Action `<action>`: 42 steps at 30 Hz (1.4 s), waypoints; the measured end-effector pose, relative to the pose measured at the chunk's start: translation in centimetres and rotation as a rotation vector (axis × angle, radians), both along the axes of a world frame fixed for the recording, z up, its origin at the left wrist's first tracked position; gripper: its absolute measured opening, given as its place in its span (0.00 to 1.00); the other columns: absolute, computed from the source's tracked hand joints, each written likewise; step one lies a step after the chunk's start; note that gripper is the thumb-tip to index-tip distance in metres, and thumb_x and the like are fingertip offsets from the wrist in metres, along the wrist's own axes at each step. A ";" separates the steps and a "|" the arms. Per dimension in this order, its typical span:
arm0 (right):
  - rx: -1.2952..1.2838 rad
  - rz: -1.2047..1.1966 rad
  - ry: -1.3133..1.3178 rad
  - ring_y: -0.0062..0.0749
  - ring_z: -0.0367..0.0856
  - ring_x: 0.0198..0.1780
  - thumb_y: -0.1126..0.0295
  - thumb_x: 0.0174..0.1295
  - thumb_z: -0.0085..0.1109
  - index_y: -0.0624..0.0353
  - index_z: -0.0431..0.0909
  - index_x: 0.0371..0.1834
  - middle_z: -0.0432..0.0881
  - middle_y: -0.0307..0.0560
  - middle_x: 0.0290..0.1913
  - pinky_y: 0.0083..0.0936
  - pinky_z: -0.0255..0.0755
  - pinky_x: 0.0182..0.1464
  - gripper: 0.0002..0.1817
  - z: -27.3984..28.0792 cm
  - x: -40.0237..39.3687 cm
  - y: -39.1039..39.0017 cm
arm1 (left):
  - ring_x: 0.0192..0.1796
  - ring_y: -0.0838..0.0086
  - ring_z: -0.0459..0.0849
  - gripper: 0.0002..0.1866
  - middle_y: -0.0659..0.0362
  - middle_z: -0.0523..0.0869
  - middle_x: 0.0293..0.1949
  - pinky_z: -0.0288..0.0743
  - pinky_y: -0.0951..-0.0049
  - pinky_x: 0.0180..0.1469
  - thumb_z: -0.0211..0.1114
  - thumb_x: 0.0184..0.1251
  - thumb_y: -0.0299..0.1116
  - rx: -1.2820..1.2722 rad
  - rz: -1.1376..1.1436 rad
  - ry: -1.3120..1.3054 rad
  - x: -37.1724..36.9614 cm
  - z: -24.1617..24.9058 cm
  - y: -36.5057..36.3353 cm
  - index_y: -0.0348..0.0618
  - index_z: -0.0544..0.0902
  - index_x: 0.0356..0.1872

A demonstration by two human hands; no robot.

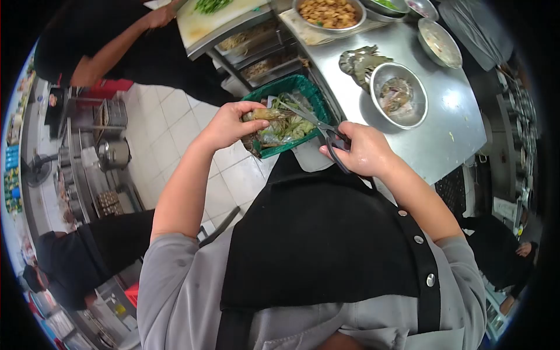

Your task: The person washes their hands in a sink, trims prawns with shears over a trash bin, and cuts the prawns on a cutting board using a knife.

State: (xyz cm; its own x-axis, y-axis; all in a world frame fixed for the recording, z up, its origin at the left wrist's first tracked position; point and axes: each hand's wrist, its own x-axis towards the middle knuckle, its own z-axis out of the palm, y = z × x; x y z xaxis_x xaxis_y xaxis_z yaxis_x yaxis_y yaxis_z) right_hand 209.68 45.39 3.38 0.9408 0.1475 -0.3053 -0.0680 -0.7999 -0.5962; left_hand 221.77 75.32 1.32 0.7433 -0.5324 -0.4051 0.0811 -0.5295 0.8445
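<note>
My left hand is closed on a raw prawn, pinched between thumb and fingers above a bin lined with a green bag. Scissors are in my right hand, fingers through the handles. Their blades are apart and point up and left toward the prawn. Leafy scraps and clear plastic lie in the bin below. On the steel table, a small heap of raw prawns lies beside a metal bowl holding another peeled or cut prawn.
A large bowl of browned food pieces and another metal bowl stand along the table's far side. At upper left, a co-worker's hand is near a cutting board with chopped greens. Other people stand at lower left and right.
</note>
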 end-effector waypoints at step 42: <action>0.807 -0.148 1.030 0.25 0.81 0.24 0.27 0.62 0.57 0.57 0.77 0.36 0.78 0.39 0.25 0.19 0.61 0.19 0.37 -15.6 5.1 8.0 | 0.39 0.78 0.84 0.15 0.62 0.88 0.37 0.78 0.77 0.45 0.68 0.71 0.39 -0.008 0.237 0.388 -0.7 -18.4 5.5 0.38 0.85 0.50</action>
State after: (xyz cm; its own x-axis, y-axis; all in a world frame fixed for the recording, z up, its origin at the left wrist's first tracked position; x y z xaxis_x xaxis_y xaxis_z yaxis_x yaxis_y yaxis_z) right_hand 214.80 53.40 -12.25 0.3544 0.5410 -0.7627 -0.8310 -0.1918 -0.5222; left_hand 221.04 80.85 -17.06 0.6392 -0.3698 -0.6743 0.5102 -0.4521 0.7316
